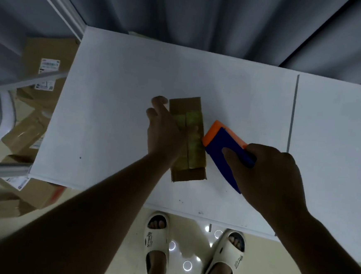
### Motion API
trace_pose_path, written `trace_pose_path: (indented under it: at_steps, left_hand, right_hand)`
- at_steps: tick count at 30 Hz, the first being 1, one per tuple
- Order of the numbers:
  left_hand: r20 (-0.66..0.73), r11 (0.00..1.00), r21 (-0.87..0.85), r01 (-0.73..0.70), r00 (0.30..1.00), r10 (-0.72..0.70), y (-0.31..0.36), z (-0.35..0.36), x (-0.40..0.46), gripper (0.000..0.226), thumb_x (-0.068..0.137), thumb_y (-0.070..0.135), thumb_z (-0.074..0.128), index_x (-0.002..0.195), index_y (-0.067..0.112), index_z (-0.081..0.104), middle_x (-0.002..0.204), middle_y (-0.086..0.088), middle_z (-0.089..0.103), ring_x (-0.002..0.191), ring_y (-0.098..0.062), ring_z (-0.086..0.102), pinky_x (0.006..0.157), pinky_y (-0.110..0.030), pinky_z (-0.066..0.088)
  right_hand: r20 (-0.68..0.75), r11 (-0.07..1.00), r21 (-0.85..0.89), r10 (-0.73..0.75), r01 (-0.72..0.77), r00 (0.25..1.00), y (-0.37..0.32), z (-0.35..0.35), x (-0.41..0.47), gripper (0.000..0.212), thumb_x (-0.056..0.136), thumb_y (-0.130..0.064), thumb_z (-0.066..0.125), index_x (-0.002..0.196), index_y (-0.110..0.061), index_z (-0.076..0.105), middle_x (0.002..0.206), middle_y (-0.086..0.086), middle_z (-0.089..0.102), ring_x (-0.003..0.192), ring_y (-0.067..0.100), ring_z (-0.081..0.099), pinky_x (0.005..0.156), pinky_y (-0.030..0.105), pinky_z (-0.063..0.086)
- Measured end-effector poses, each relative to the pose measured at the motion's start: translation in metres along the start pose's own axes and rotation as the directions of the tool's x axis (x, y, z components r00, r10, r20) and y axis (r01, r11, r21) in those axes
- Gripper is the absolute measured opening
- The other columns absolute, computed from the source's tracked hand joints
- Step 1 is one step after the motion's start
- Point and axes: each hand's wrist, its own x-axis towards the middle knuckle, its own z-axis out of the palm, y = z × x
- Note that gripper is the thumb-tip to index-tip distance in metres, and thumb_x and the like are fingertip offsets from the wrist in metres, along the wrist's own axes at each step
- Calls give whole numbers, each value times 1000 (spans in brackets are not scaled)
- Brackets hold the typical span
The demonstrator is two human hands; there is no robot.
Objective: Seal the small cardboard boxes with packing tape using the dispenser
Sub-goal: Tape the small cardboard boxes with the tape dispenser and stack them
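The left hand [164,133] presses flat, fingers spread, on the small brown cardboard box [189,141] while the right hand [267,174] grips the blue-and-orange tape dispenser [224,144] beside it, probably ready to tape next.

It looked like a makeshift packing room: labelled cartons [44,70] heaped on the floor (beside a white desk [137,73]).

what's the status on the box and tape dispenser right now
Left hand flat on small cardboard box, tape already along its top. Right hand grips tape dispenser beside box. Nothing in the way.
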Motion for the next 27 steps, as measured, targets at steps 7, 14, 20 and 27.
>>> trace_pose_path:
  at_steps: [7, 14, 20, 27]
  left_hand:
    - [104, 999, 32, -28, 994, 24, -3, -3, 13, 64, 71, 35, 89, 118, 24, 47, 111, -5, 62, 94, -20, 62, 70, -33, 54]
    - [88, 976, -89, -200, 974, 208, -22, -18, -3, 27, 88, 15, 75, 112, 17, 64, 107, -2, 66, 94, -8, 64, 79, -26, 59]
    - [549, 892, 90, -443, 769, 327, -47, -46, -11, 126, 53, 81, 75, 157, 31, 24, 161, 7, 3, 145, -19, 20, 109, -38, 40]
    - [638, 765, 220, -605, 683, 356, -50, -41, -10, 140, 60, 82, 71, 159, 26, -10, 165, 17, -9, 152, -7, -7, 119, -33, 17]
  right_hand:
    - [14, 999, 8, -39, 39, 999, 1, 1, -4, 42, 88, -53, 59, 60, -27, 42, 51, -9, 56, 40, 5, 49, 41, 19, 39]
    - [46, 999, 29, 22, -23, 999, 5, 0, -6, 45, 90, -52, 59, 59, -30, 34, 59, -5, 62, 46, 10, 55, 46, 22, 45]
    - [28, 999, 38, 35, -36, 999, 6, 4, -7, 43, 89, -50, 60, 61, -29, 37, 57, -10, 55, 44, 7, 51, 45, 18, 38]
    - [57, 996, 36, 75, -77, 996, 1, 4, -6, 43, 90, -54, 56, 62, -25, 43, 62, -3, 64, 49, 12, 60, 47, 28, 52]
